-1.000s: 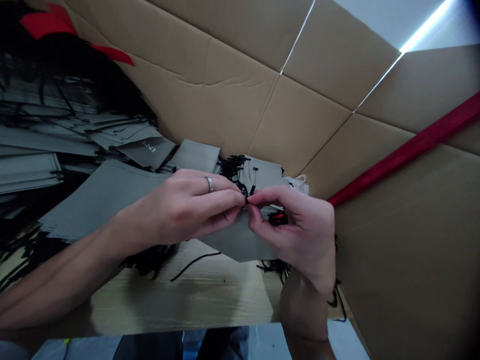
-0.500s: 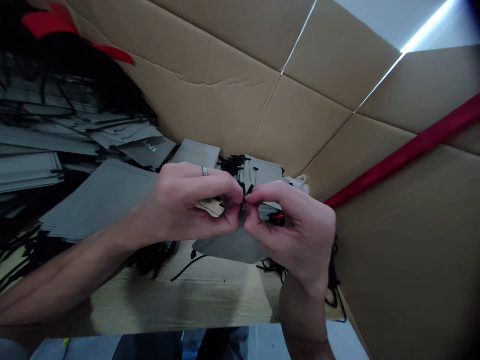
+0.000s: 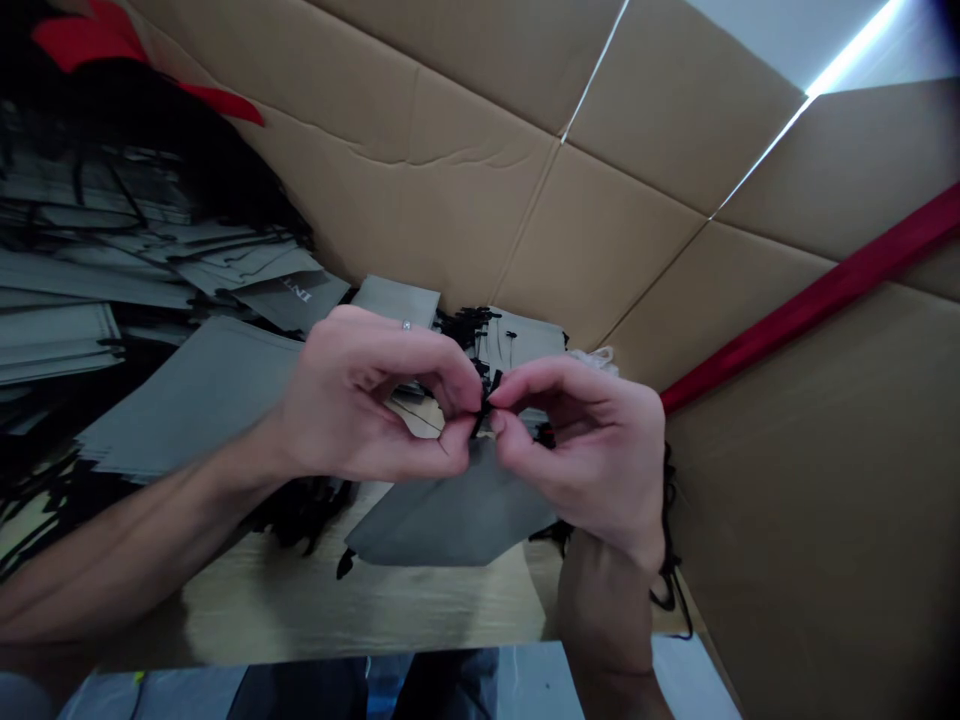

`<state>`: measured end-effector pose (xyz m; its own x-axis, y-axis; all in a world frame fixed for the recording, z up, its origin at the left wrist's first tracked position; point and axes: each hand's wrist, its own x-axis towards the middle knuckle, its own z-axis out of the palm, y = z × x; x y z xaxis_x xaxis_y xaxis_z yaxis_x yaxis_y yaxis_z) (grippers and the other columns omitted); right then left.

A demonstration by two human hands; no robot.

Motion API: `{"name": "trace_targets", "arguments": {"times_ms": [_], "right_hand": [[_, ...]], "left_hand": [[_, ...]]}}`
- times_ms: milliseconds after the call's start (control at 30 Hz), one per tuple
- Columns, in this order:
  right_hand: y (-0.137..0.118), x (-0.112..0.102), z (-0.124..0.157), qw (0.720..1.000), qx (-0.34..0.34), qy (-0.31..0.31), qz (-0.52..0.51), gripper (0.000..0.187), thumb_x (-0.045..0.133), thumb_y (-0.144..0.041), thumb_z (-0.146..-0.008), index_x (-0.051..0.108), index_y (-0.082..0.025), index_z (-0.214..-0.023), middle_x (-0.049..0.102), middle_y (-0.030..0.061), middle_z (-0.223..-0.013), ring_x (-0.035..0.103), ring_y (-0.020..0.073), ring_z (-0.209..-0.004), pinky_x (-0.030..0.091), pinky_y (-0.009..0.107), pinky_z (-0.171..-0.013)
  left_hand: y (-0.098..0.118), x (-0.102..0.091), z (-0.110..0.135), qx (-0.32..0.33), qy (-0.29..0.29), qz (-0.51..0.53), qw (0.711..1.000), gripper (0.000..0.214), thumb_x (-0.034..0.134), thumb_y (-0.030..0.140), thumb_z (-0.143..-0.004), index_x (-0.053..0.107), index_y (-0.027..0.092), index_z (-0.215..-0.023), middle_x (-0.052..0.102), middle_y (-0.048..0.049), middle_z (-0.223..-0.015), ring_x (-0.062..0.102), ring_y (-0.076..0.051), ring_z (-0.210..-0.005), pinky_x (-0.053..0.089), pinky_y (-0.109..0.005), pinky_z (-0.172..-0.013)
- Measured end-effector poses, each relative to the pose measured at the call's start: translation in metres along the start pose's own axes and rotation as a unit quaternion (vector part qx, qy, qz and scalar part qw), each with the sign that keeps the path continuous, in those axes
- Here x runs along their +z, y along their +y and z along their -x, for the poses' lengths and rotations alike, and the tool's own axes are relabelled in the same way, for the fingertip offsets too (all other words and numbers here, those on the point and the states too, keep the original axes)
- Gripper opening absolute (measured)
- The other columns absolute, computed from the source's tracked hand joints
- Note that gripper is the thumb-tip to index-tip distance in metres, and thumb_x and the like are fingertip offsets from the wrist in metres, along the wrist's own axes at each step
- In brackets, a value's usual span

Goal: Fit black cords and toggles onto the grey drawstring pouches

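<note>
My left hand (image 3: pixel 330 400), with a ring on one finger, pinches a short piece of black cord (image 3: pixel 486 408) between thumb and fingertips. From the other side, the thumb and forefinger of my right hand (image 3: pixel 607 455) are closed on the same cord; the fingertips of both hands almost meet. Just below hangs a flat grey fabric pouch (image 3: pixel 450 515), seemingly attached to the cord, with a black tip at its lower left corner. Fingers hide how the cord is tied or joined.
Stacked grey pouches (image 3: pixel 195 390) with black cords fill the left side. More pouches (image 3: pixel 525 340) lie behind my hands. Cardboard walls (image 3: pixel 435 200) enclose the wooden table (image 3: pixel 360 610) at the back and right. A dark red strip (image 3: pixel 810 300) crosses the right wall.
The grey pouch has shifted down and left, and more of it shows below my hands. Both hands still pinch the cord, with the left thumb and fingers slightly more spread.
</note>
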<state>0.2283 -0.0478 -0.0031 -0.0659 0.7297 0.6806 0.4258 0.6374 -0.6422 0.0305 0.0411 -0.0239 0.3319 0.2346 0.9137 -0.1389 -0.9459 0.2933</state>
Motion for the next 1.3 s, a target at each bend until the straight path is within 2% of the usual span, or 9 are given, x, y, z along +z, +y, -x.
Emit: {"name": "trace_targets", "arguments": {"times_ms": [133,233,333,400,667,800,933,1067,1300], "right_hand": [[0.008,0.000,-0.006,0.999,0.016,-0.008,-0.041,0.019,0.081,-0.005,-0.082,0.083,-0.022,-0.090,0.085,-0.0034,-0.085,0.079,0.0121,-0.073,0.067,0.021,-0.067],[0.011,-0.001,-0.005,1.000,-0.005,0.016,0.000,0.020,0.080,-0.005,-0.087,0.084,-0.022,-0.095,0.084,-0.0036,-0.086,0.078,0.0118,-0.075,0.065,0.022,-0.070],[0.008,-0.001,-0.001,0.996,-0.034,0.048,0.069,0.020,0.080,-0.005,-0.092,0.084,-0.024,-0.099,0.084,-0.0031,-0.092,0.079,0.0131,-0.081,0.065,0.025,-0.076],[0.004,0.000,0.002,0.992,-0.054,0.055,0.104,0.020,0.079,-0.006,-0.095,0.083,-0.025,-0.101,0.085,-0.0025,-0.097,0.079,0.0141,-0.086,0.065,0.027,-0.081],[-0.001,-0.004,0.001,0.950,-0.170,0.003,0.263,0.013,0.071,-0.008,-0.108,0.080,-0.017,-0.105,0.085,0.0041,-0.100,0.077,0.0153,-0.091,0.065,0.029,-0.089],[0.001,-0.008,0.000,0.940,-0.182,-0.027,0.289,0.015,0.068,-0.008,-0.109,0.078,-0.016,-0.103,0.082,0.0036,-0.097,0.076,0.0148,-0.089,0.063,0.027,-0.087],[0.000,-0.009,-0.001,0.949,-0.156,-0.047,0.270,0.013,0.070,-0.006,-0.102,0.077,-0.016,-0.098,0.080,0.0013,-0.091,0.075,0.0133,-0.083,0.061,0.026,-0.080],[0.001,-0.007,-0.001,0.963,-0.129,-0.030,0.233,0.012,0.071,-0.008,-0.097,0.077,-0.017,-0.095,0.080,-0.0004,-0.088,0.075,0.0125,-0.080,0.061,0.025,-0.078],[0.011,-0.010,-0.002,0.995,-0.038,-0.045,0.082,0.017,0.078,-0.008,-0.089,0.079,-0.023,-0.096,0.082,-0.0056,-0.088,0.075,0.0098,-0.076,0.062,0.021,-0.073]], "left_hand": [[-0.002,-0.001,-0.002,0.003,0.001,0.009,1.000,0.015,0.082,0.013,-0.086,0.074,0.026,-0.089,0.080,0.0046,-0.075,0.074,-0.010,-0.060,0.058,-0.021,-0.054],[-0.001,-0.006,-0.005,0.061,-0.016,-0.092,0.994,0.014,0.083,0.012,-0.094,0.075,0.023,-0.097,0.081,0.0024,-0.083,0.078,-0.013,-0.073,0.064,-0.025,-0.068],[0.003,-0.009,-0.005,0.129,-0.022,-0.198,0.971,0.013,0.082,0.012,-0.102,0.074,0.021,-0.106,0.083,-0.0015,-0.094,0.081,-0.018,-0.092,0.070,-0.031,-0.085],[0.005,-0.008,-0.003,0.153,-0.023,-0.248,0.956,0.014,0.082,0.013,-0.103,0.072,0.019,-0.110,0.085,-0.0040,-0.101,0.082,-0.020,-0.098,0.072,-0.033,-0.090],[0.000,-0.004,-0.001,0.226,-0.044,-0.319,0.920,0.010,0.074,0.009,-0.106,0.067,0.016,-0.109,0.082,-0.0079,-0.095,0.082,-0.022,-0.089,0.071,-0.032,-0.074],[-0.002,-0.004,-0.002,0.226,-0.052,-0.279,0.932,0.013,0.068,0.009,-0.109,0.064,0.020,-0.105,0.081,-0.0036,-0.095,0.082,-0.019,-0.087,0.071,-0.030,-0.076],[-0.005,-0.005,0.000,0.218,-0.064,-0.241,0.944,0.015,0.071,0.011,-0.109,0.063,0.020,-0.100,0.079,-0.0032,-0.092,0.079,-0.017,-0.082,0.071,-0.030,-0.080],[-0.004,-0.007,0.002,0.192,-0.065,-0.223,0.953,0.013,0.077,0.011,-0.105,0.066,0.018,-0.102,0.081,-0.0031,-0.093,0.081,-0.017,-0.084,0.071,-0.028,-0.089],[0.000,-0.008,0.003,0.102,-0.036,-0.138,0.984,0.016,0.082,0.012,-0.096,0.071,0.023,-0.099,0.081,0.0023,-0.088,0.082,-0.013,-0.078,0.065,-0.021,-0.073]]}}
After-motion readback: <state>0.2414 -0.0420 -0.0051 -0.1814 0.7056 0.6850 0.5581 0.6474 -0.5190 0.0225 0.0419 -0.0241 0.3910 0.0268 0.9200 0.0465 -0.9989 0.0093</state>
